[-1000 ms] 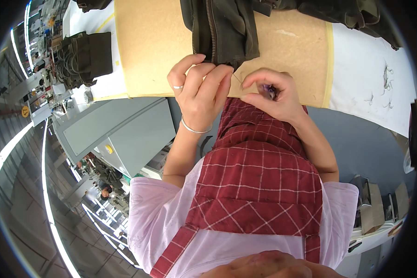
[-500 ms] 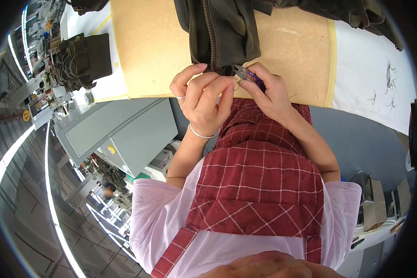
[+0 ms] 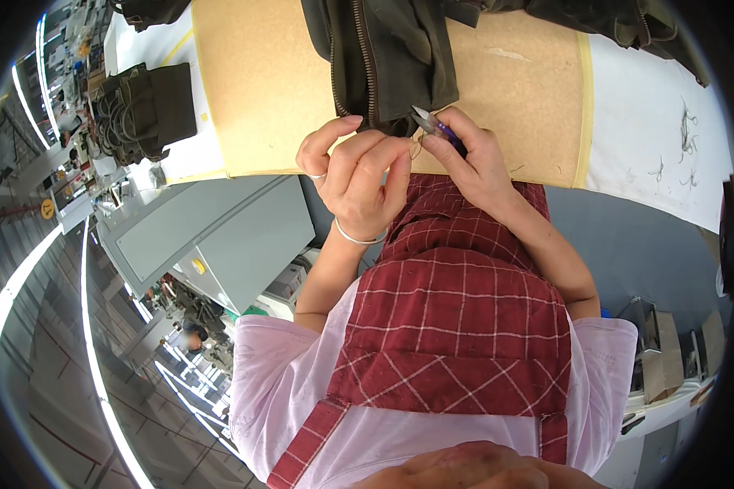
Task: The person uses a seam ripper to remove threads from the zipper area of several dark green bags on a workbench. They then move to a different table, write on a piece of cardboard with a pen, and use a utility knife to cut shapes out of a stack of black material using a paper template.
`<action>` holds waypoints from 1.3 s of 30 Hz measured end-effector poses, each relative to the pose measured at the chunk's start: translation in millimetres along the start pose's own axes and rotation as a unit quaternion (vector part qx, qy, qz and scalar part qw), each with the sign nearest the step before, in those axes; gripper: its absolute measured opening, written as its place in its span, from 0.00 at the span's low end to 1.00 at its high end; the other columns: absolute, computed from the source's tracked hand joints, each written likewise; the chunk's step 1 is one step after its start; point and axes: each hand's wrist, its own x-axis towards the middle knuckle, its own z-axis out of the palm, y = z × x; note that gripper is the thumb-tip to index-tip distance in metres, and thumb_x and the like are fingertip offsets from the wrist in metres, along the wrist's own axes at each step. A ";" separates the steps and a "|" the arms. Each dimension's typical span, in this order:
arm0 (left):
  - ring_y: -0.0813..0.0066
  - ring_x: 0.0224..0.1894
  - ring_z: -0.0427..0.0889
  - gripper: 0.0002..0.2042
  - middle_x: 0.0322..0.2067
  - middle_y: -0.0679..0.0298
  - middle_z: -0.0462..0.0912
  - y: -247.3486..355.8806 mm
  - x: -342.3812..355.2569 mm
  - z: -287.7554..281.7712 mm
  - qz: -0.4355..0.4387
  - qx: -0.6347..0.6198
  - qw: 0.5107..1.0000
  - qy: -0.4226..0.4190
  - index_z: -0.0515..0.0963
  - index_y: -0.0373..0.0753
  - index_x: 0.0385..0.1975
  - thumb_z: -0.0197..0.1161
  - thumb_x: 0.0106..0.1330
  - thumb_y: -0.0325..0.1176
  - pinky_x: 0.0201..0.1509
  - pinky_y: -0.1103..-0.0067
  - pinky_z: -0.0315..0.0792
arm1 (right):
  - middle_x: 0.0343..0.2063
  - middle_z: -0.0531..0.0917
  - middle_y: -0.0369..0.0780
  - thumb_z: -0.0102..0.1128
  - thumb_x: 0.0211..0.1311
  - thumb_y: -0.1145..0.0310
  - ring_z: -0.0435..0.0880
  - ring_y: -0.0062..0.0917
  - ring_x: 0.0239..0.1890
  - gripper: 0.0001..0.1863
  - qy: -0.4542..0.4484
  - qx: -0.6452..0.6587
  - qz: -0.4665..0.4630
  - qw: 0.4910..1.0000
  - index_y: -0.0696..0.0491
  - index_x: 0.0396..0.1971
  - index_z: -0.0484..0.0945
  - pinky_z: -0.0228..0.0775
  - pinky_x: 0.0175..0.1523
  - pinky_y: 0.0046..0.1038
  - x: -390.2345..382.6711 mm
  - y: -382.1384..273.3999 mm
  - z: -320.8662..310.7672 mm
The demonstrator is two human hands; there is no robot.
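Observation:
A dark olive fabric piece (image 3: 416, 61) with a long metal zipper (image 3: 362, 61) lies over a tan work mat (image 3: 253, 81). At its lower end my left hand (image 3: 359, 171) has thumb and forefinger pinched on a fine thread (image 3: 417, 148), with a ring and a bangle showing on that hand. Close beside it, my right hand (image 3: 473, 167) grips small thread snips (image 3: 440, 130) with purple handles, their metal blades pointing up-left at the fabric edge where the thread hangs. Whether the blades touch the thread I cannot tell.
A pile of dark fabric pieces (image 3: 159, 106) lies at the table's left. More dark fabric (image 3: 587, 20) lies at the upper right, loose threads (image 3: 685, 134) on the white surface at right. A grey cabinet (image 3: 204, 228) stands below the table's left; a co-worker (image 3: 194, 338) is at lower left.
My right hand has risen and turned, bringing the snips' blades into view at the fabric edge. My left hand has shifted slightly down and right, still pinching.

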 end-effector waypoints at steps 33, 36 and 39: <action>0.72 0.38 0.70 0.11 0.27 0.75 0.72 -7.3 0.7 3.5 0.031 0.096 0.994 0.049 0.86 0.51 0.29 0.78 0.43 0.34 0.47 0.76 0.60 | 0.14 0.75 0.37 0.66 0.64 0.60 0.75 0.26 0.14 0.12 0.031 -0.110 -0.096 0.989 0.54 0.32 0.77 0.65 0.21 0.26 7.8 -13.7 4.0; 0.73 0.38 0.70 0.10 0.27 0.75 0.73 -7.6 0.0 3.4 0.028 0.098 0.994 0.045 0.85 0.51 0.29 0.77 0.47 0.35 0.48 0.76 0.60 | 0.14 0.75 0.37 0.66 0.64 0.60 0.75 0.26 0.14 0.12 0.029 -0.116 -0.094 0.988 0.53 0.32 0.77 0.65 0.21 0.26 7.8 -14.1 3.8; 0.73 0.38 0.70 0.08 0.27 0.75 0.72 -8.2 -1.0 3.2 0.027 0.105 0.993 0.036 0.84 0.51 0.30 0.76 0.51 0.36 0.48 0.76 0.59 | 0.13 0.75 0.37 0.66 0.64 0.60 0.75 0.26 0.14 0.12 0.028 -0.120 -0.102 0.987 0.53 0.31 0.77 0.64 0.21 0.27 7.4 -11.5 3.4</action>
